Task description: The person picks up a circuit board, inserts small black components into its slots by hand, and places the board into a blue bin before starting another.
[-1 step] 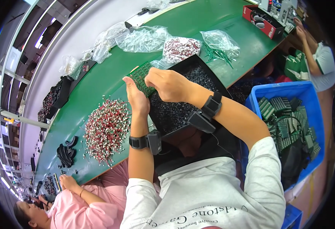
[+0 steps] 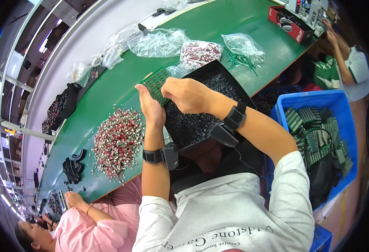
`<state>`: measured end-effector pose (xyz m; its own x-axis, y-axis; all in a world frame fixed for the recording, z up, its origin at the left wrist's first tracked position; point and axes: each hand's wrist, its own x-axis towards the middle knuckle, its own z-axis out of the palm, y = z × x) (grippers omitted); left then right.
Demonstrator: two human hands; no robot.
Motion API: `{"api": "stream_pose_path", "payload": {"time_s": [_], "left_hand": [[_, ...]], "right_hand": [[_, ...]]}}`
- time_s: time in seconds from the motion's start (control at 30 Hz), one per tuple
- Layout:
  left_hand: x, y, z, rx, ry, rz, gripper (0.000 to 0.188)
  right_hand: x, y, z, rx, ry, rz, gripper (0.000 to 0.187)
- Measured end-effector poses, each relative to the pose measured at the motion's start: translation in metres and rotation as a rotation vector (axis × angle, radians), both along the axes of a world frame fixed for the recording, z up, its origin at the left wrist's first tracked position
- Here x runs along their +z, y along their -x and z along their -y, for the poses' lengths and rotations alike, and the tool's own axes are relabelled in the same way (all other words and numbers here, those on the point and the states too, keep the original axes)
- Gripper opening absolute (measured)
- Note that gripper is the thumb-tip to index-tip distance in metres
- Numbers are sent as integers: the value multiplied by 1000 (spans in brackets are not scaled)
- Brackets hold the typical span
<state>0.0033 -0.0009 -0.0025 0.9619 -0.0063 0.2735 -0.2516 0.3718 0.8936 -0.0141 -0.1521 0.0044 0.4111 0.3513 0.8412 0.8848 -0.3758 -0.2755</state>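
A green circuit board panel (image 2: 156,84) with rows of small parts rests tilted in my left hand (image 2: 153,108), whose thumb lies along its near-left edge. My right hand (image 2: 187,94) is closed in a pinch at the panel's right side; whatever its fingertips hold is hidden. Beneath both hands sits a black tray (image 2: 245,100) full of small dark parts (image 2: 195,122). Left of my left forearm, a large heap of red-and-white wired parts (image 2: 118,145) is spread on the green table (image 2: 89,107).
A blue bin (image 2: 349,126) with several green board panels (image 2: 319,138) stands at my right. Beyond the tray lie a bag of red-and-white parts (image 2: 199,53), green wires (image 2: 243,62) and clear plastic bags (image 2: 159,42). A co-worker in pink (image 2: 96,224) sits at the left; another works far right.
My right hand has shifted very slightly to the right along the panel. My left hand and the panel stay nearly still.
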Motion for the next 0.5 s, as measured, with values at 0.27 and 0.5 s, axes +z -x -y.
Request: {"api": "stream_pose_path", "payload": {"time_s": [0.27,0.5], "left_hand": [[0,1,0,-17,19,-5,58],[0,0,0,-45,-28,5,58]], "right_hand": [[0,-2,-3,-26,48,24,13],[-6,-6,-6,-95,186,62,18]]}}
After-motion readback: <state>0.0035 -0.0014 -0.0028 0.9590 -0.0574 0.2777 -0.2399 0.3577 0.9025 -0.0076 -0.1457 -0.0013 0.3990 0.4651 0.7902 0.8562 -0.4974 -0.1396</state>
